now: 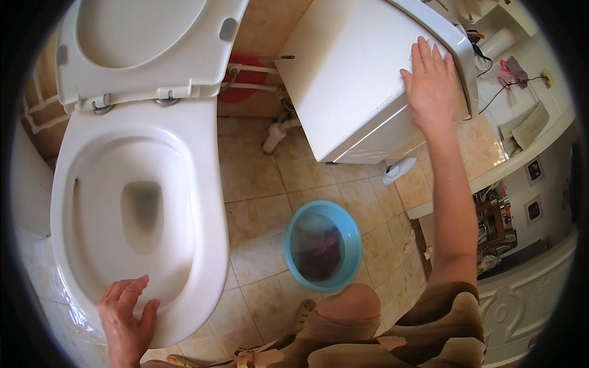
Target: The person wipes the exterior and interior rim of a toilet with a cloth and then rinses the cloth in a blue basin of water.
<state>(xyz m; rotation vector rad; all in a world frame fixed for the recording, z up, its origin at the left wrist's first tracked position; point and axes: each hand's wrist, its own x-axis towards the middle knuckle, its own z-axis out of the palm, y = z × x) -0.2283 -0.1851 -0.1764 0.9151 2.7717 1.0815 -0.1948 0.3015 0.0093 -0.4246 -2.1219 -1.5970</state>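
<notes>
My right hand [432, 87] lies flat on the side panel of a white bathroom cabinet [354, 60], close to its washbasin top [464, 50]. Bits of a crumpled white wipe [431, 43] show between and beside its fingers, pressed against the panel; the rest is hidden under the hand. At the lower left, my left hand [126, 313] is over the front of the toilet bowl rim [209, 276], fingers apart and holding nothing. Whether it touches the rim I cannot tell. The toilet seat and lid [147, 78] are raised.
A light blue basin [356, 244] with water and a dark cloth [317, 253] in it stands on the tiled floor. Pipes [276, 135] run between toilet and cabinet. A white bottle [399, 170] lies by the cabinet's foot. My knee [352, 301] is just below the basin.
</notes>
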